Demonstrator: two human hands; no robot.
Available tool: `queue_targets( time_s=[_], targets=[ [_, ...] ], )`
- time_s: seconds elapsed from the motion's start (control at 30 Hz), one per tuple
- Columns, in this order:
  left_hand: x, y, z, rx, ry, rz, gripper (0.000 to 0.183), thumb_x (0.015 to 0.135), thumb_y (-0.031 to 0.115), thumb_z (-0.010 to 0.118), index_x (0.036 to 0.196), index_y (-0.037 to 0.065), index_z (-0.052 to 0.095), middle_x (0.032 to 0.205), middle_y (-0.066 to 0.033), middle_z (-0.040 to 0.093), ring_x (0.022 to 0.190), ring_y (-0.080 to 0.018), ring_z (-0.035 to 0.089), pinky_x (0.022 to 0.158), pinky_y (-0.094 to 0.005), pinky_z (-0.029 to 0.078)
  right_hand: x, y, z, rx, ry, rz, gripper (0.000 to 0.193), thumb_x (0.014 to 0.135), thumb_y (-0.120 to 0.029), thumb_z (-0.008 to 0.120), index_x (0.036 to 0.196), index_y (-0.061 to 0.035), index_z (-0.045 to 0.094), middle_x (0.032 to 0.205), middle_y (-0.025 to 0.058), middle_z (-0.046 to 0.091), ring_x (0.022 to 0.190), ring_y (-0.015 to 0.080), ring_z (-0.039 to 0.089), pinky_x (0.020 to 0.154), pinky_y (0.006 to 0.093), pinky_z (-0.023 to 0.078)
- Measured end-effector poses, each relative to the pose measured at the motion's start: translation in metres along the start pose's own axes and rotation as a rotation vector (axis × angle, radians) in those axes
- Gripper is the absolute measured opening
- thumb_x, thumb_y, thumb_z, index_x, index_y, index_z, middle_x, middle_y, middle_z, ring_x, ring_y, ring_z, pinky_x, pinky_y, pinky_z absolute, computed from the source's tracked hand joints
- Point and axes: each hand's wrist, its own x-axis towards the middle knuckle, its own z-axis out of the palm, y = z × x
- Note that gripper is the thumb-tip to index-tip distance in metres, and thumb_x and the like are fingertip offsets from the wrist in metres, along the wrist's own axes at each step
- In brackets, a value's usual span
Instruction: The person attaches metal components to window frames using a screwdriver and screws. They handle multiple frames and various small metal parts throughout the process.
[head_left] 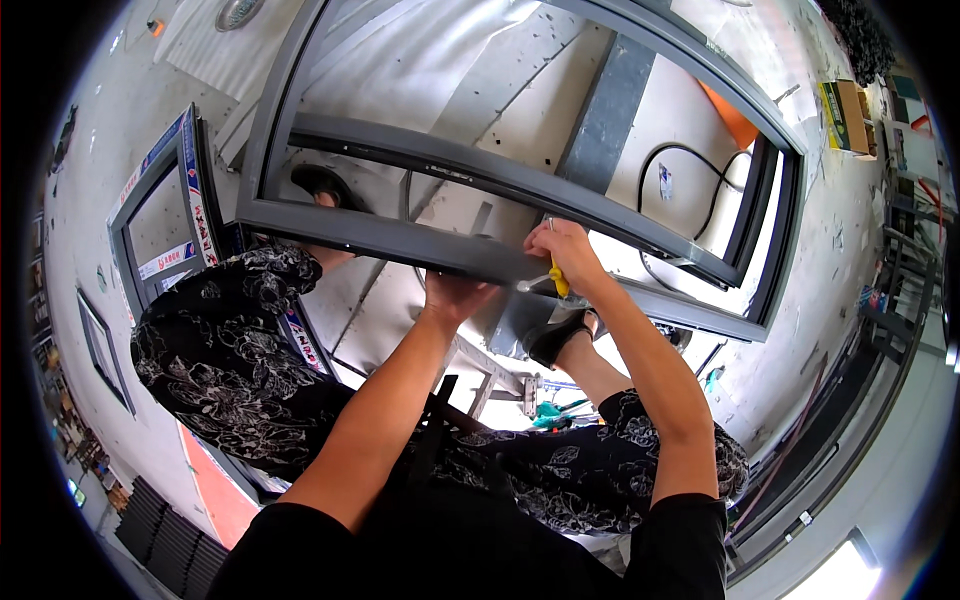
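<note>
A large dark grey window frame (390, 238) lies across my view above my knees, with a second grey bar (470, 165) running inside it. My left hand (455, 295) is under the frame's near bar and holds it from below; its fingers are mostly hidden behind the bar. My right hand (565, 250) is closed at the same bar, further right, round a yellow-handled screwdriver (559, 281). The handle sticks out below the hand, and a short bit of metal shows by the fingertips. A small pale blurred piece (525, 286) is beside the handle.
A smaller grey frame with printed protective film (190, 180) leans at the left. Under the large frame are a grey beam (607, 110) and a black cable (645, 165). A cardboard box (850, 115) stands at the far right; long dark profiles (850, 430) lie along the right side.
</note>
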Motion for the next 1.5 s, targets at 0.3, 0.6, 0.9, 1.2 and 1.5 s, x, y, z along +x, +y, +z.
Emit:
queue_targets(
  time_s=[0.3, 0.6, 0.9, 1.2, 1.5],
  targets=[
    [-0.009, -0.004, 0.004, -0.033, -0.001, -0.066, 0.059, 0.088, 0.053, 0.048, 0.123, 0.006, 0.055, 0.127, -0.0167, 0.055, 0.119, -0.0369, 0.051, 0.102, -0.0559, 0.039, -0.004, 0.005, -0.002, 0.035, 0.013, -0.002, 0.018, 0.079, -0.009, 0.053, 0.078, 0.0056, 0.063, 0.08, 0.0095, 0.063, 0.073, 0.0156, 0.06, 0.07, 0.024, 0.047],
    [-0.008, -0.005, -0.005, 0.007, 0.029, -0.09, 0.061, 0.089, 0.054, 0.044, 0.123, 0.005, 0.055, 0.127, -0.0174, 0.055, 0.118, -0.0366, 0.051, 0.101, -0.0549, 0.04, -0.004, 0.004, 0.0, -0.014, 0.031, -0.018, 0.02, 0.08, -0.014, 0.055, 0.077, 0.004, 0.063, 0.076, 0.0087, 0.064, 0.071, 0.0162, 0.061, 0.067, 0.0252, 0.047],
    [0.001, -0.01, -0.009, 0.13, -0.103, -0.094, 0.054, 0.086, 0.054, 0.049, 0.121, 0.013, 0.059, 0.126, -0.0103, 0.058, 0.118, -0.0316, 0.051, 0.09, -0.052, 0.046, -0.006, 0.0, 0.004, -0.041, 0.041, -0.026, 0.021, 0.079, -0.015, 0.055, 0.077, 0.004, 0.064, 0.074, 0.0102, 0.064, 0.069, 0.0178, 0.061, 0.066, 0.0265, 0.047],
    [-0.005, -0.002, 0.0, 0.105, -0.076, -0.15, 0.052, 0.09, 0.044, 0.048, 0.121, 0.004, 0.055, 0.128, -0.0176, 0.055, 0.119, -0.0362, 0.052, 0.105, -0.0535, 0.037, -0.005, -0.001, 0.004, -0.055, 0.047, -0.032, 0.022, 0.079, -0.015, 0.056, 0.078, 0.0044, 0.064, 0.075, 0.0105, 0.065, 0.071, 0.0176, 0.062, 0.068, 0.0258, 0.048],
    [0.003, 0.004, -0.014, 0.012, -0.096, -0.078, 0.05, 0.092, 0.041, 0.046, 0.124, 0.004, 0.052, 0.128, -0.0174, 0.054, 0.12, -0.036, 0.051, 0.104, -0.0517, 0.039, -0.007, -0.006, 0.005, -0.058, 0.048, 0.013, 0.02, 0.079, -0.013, 0.056, 0.079, 0.0047, 0.065, 0.077, 0.0106, 0.066, 0.073, 0.0169, 0.063, 0.07, 0.0256, 0.049]
  ],
)
